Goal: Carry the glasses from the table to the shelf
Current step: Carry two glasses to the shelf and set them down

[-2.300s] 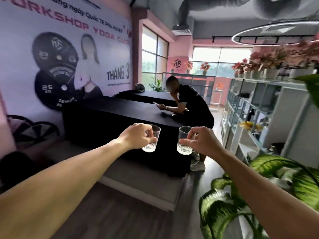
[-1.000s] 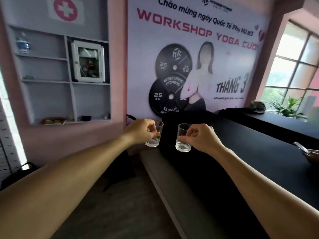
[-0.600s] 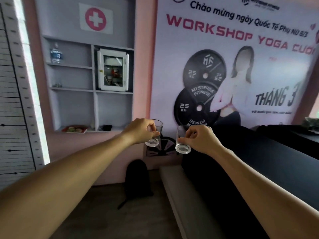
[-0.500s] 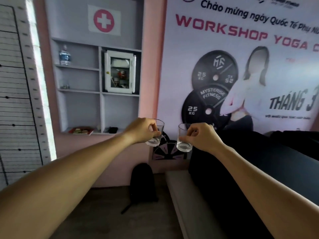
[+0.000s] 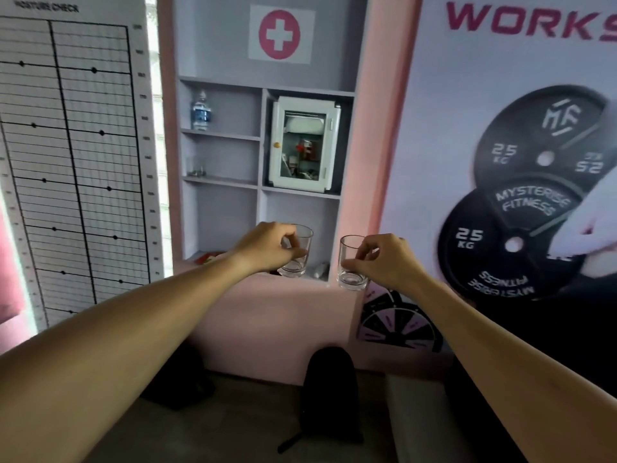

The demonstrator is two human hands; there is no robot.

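Observation:
Both arms are stretched forward, each hand carrying a clear empty drinking glass. My left hand (image 5: 267,245) grips the left glass (image 5: 298,259) by its side, held upright in front of the bottom right compartment of the grey wall shelf (image 5: 222,135). My right hand (image 5: 387,259) pinches the right glass (image 5: 350,265) near its rim, just right of the shelf's edge, in front of the pink wall. The two glasses are apart, at about the same height as the lowest shelf board.
A white first-aid cabinet (image 5: 303,145) fills the shelf's upper right compartment. A water bottle (image 5: 201,111) stands top left, small items lie on lower boards. A black backpack (image 5: 329,392) sits on the floor below. The black table (image 5: 534,362) is at the right, a posture chart (image 5: 73,155) left.
The view has swung left from the black table and the seated person to the wall shelf, which is now closer and centred. Both hands keep their glasses, held the same way.

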